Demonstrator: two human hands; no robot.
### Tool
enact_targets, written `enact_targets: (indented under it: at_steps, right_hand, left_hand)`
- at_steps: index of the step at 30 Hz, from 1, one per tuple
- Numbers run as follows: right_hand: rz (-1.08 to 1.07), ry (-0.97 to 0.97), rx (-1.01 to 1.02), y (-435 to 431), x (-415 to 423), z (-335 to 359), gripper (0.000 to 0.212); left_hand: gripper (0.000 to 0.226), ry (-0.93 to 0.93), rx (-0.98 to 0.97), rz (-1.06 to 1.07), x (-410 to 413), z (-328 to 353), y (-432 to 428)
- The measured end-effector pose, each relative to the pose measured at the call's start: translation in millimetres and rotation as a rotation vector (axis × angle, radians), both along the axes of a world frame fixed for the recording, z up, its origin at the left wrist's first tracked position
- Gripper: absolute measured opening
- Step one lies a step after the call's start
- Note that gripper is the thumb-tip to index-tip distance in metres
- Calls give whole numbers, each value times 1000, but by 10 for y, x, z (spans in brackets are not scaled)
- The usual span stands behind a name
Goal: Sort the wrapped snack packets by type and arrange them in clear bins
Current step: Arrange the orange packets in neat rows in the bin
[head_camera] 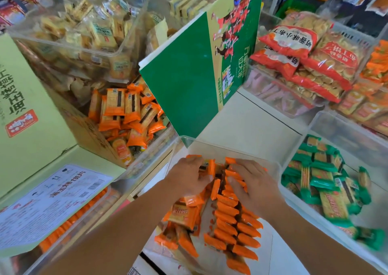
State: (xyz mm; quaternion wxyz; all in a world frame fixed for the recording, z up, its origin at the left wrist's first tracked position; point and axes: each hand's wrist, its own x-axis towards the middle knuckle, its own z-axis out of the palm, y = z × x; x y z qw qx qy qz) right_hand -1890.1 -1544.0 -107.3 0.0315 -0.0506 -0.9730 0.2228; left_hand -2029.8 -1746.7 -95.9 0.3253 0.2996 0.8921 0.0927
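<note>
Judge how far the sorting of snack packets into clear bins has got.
Done: green packets sit alone in the right bin, and a neat row of orange packets stands in the near bin. In hand: the left hand grips more orange packets while the right hand presses on the row. Left: the loose orange heap in the cardboard box probably awaits binning.
</note>
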Motion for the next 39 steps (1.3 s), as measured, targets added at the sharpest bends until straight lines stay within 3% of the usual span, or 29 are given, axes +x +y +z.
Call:
enact_targets:
  at_steps: [2,4,7,10,17,22,26,30,33,36,39]
  right_hand:
    - [6,-51,19,8,10,-1,48]
    - [-22,-87,10,14,17,22,50]
    - [-47,-117,-6,-20,11,70,51]
    - [-54,-127,-13,0,-20,55,51]
    - [-80,-136,-9,-9,-30,63,49]
    - [-84,-159,-2,-16,-35,73,50]
    - [-80,-197,17,-22,-46,84,51]
    - [-31,-232,93,-22,-25,87,55]
    - [-6,-254,159,-27,-35,91,59]
    - [-8,-271,165,-34,-47,97,58]
    - [-11,-292,157,-34,-54,113,57]
  left_hand:
    - [56,30,-92,-35,-98,13,56]
    - [59,74,-155,-83,-167,32,147]
    - [53,181,-35,-165,-173,-98,212]
    - [67,15,87,-107,-235,-278,223]
    - [103,-45,-124,-202,-268,-269,205]
    - [84,-180,-77,-52,-228,-240,259]
    - [110,-312,-254,-67,-379,-137,365]
    - [95,-351,-385,-179,-404,-4,532]
    - [83,-302,-374,-245,-337,48,546]
    - [45,-328,-240,-143,-265,4,482]
    - [50,-433,-143,28,-143,-49,379]
